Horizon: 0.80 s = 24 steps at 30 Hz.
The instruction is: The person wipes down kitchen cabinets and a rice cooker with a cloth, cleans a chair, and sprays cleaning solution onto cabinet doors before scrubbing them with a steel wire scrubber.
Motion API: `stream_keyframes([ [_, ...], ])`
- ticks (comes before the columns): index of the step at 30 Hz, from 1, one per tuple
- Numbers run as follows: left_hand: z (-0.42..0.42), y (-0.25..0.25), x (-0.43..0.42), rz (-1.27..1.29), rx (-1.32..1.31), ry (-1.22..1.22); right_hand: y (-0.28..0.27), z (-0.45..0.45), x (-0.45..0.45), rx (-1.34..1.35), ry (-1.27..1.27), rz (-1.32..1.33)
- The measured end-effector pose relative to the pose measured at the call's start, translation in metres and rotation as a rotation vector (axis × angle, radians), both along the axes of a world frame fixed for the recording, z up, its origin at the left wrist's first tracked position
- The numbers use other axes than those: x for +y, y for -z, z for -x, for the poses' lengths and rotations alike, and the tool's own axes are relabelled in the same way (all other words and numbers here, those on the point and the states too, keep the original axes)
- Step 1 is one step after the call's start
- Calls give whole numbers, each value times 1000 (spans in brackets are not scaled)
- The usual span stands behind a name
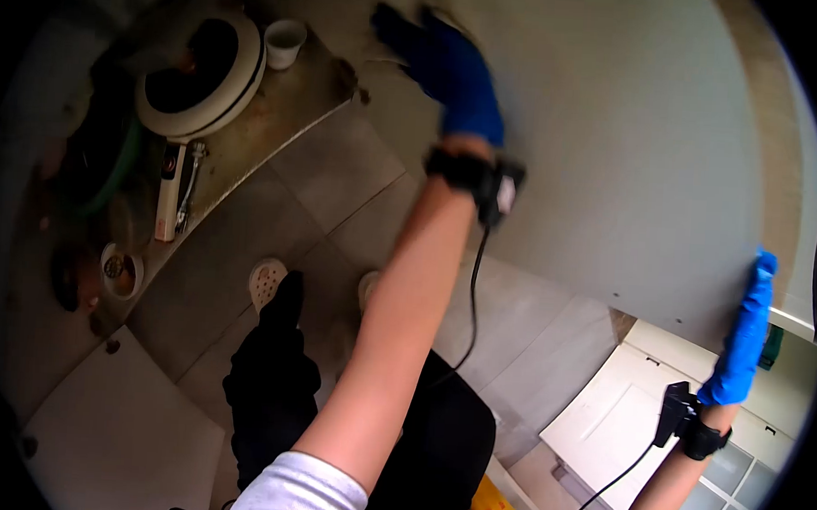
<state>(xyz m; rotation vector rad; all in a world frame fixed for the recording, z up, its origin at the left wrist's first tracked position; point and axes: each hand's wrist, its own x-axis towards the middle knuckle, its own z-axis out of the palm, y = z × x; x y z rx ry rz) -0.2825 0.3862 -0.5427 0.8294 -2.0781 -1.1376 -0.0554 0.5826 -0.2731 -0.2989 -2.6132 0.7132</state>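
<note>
My left hand [441,72], in a blue glove, reaches up at top centre over the left part of a large pale grey panel [608,155]. Its fingers are spread and a little blurred; a faint pale shape shows near the fingertips, too dim to name. At the right, my right hand [744,333], also blue-gloved, is seen edge-on with fingers stretched out flat along the panel's right edge. Its fingertips point up, and the palm side is hidden. Both wrists wear black straps with small cabled boxes.
At the left, a counter [281,124] holds a round white-rimmed appliance [201,78], a white cup [284,43] and a small bowl [121,270]. Below are tiled floor [329,177] and a light clog [266,284]. White cabinets [618,395] stand at lower right.
</note>
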Motion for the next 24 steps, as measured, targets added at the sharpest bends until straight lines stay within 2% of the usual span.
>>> stream_keyframes([
  [1, 26, 60, -6, 390, -470, 39, 0, 0, 13, 89, -38, 46],
  [2, 18, 68, -11, 398, -485, 33, -1, -3, 21, 126, -107, -14],
  [4, -2, 69, -19, 609, -758, 319, 0, -10, 13, 178, -26, -25],
  [5, -8, 82, -20, 607, -764, 322, 0, -17, 2, 138, -60, -99],
  [7, -14, 119, -13, 639, -1052, 652, -3, -26, 2, 84, -96, -302],
  [9, -18, 146, -6, 540, -1079, 715, -5, -33, -1, 108, -97, -391],
  [10, -9, 186, 1, 603, -1026, 758, -4, -37, 1, 125, -91, -455],
  [11, -15, 181, -1, 575, -1016, 852, -5, -39, 11, 159, -36, -340],
  [12, -16, 184, -2, 574, -1012, 858, -8, -43, 23, 159, -32, -345],
  [14, -15, 192, -1, 665, -1115, 972, -18, -47, 41, 143, -155, -333],
  [15, -11, 195, 1, 714, -1158, 1029, -26, -43, 39, 149, 43, -160],
  [17, -19, 203, 12, 815, -1259, 1158, -23, -35, 37, 168, 32, -272],
  [18, -29, 238, 43, 662, -1055, 1000, -20, -32, 32, 187, 20, -369],
  [19, -37, 265, 74, 521, -853, 831, -18, -27, 23, 141, -47, -345],
  [21, -77, 195, 113, 681, -1051, 957, -12, -22, 25, 118, -85, -277],
  [22, -99, 197, 142, 647, -851, 1023, -10, -17, 26, 114, -98, -201],
  [23, -119, 200, 168, 609, -647, 1083, -8, -13, 22, 110, -86, -251],
  [24, -131, 151, 176, 604, -873, 1145, -9, -9, 20, 111, -77, -302],
])
